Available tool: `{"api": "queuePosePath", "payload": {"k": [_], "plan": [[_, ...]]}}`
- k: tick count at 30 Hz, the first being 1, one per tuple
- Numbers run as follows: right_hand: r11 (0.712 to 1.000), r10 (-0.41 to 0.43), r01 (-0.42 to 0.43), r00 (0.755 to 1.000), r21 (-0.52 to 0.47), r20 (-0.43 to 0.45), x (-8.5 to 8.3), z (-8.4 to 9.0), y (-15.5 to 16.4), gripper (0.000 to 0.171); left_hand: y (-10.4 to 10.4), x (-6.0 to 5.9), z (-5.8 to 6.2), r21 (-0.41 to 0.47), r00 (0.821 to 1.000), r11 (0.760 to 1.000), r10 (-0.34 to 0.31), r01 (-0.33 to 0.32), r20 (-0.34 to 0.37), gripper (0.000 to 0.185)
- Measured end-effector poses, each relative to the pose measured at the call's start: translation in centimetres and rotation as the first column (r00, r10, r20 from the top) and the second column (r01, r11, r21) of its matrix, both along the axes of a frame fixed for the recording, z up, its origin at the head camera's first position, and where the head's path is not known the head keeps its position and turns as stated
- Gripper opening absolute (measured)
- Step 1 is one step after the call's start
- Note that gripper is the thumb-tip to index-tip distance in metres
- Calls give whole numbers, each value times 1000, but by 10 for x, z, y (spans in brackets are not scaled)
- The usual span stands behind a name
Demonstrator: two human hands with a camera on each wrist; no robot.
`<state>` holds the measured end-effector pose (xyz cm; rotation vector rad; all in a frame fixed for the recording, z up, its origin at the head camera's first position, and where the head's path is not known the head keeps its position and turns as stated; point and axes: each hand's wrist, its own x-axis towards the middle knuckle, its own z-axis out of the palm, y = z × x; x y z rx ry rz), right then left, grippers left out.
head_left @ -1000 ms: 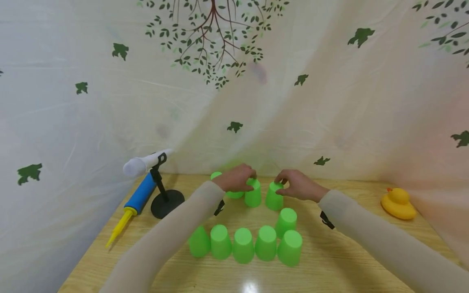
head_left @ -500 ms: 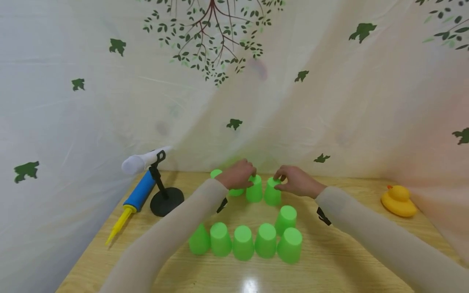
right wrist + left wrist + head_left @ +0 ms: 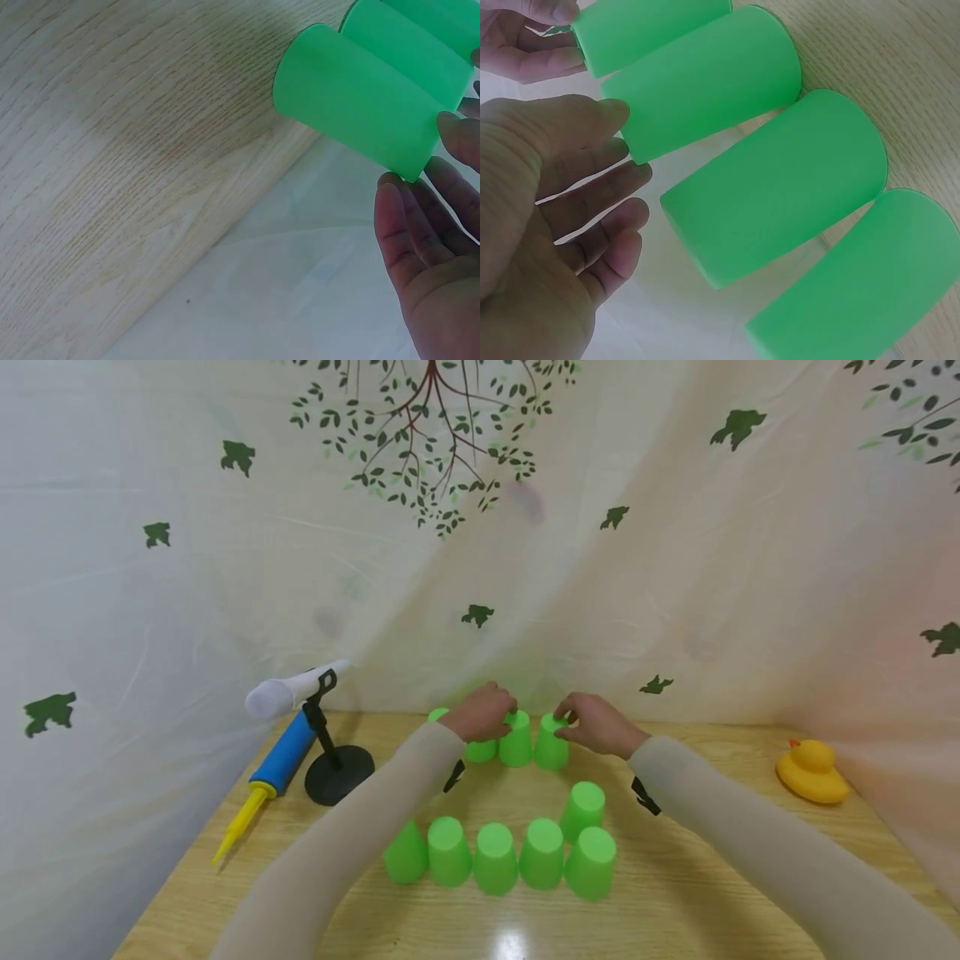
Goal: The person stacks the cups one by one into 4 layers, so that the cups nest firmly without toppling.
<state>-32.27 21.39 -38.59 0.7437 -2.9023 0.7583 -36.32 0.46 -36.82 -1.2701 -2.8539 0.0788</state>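
Note:
Upside-down green plastic cups stand in two groups on the wooden table. At the back row, my left hand (image 3: 480, 713) pinches the closed end of one green cup (image 3: 515, 747), thumb on the near side and fingers beyond. Just to its right, my right hand (image 3: 600, 724) pinches the top of the end cup (image 3: 551, 752) between thumb and fingers. Those two cups stand side by side; in the left wrist view, two more cups (image 3: 780, 187) continue the row. My left forearm and hand partly hide the row's left end in the head view.
Nearer me stands a front row of several green cups (image 3: 496, 860), with one cup (image 3: 583, 810) behind its right end. At left are a white microphone (image 3: 288, 693) on a black stand (image 3: 339, 775) and a blue-yellow pump (image 3: 281, 760). A rubber duck (image 3: 812, 772) sits at right.
My right hand has slid the end cup leftward, narrowing the gap to the cup under my left hand. The left hand keeps its place at its cup; the front row stays put.

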Motion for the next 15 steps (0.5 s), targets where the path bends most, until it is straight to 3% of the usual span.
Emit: {"api": "queuePosePath", "payload": {"k": [7, 15], "plan": [[1000, -6, 6, 1000, -17, 8, -4, 1, -3, 27, -2, 1, 1, 15, 1000, 1000, 12, -12, 8, 28], [999, -12, 13, 1000, -42, 23, -1, 2, 2, 32, -15, 3, 5, 73, 999, 996, -43, 44, -9, 32]]}}
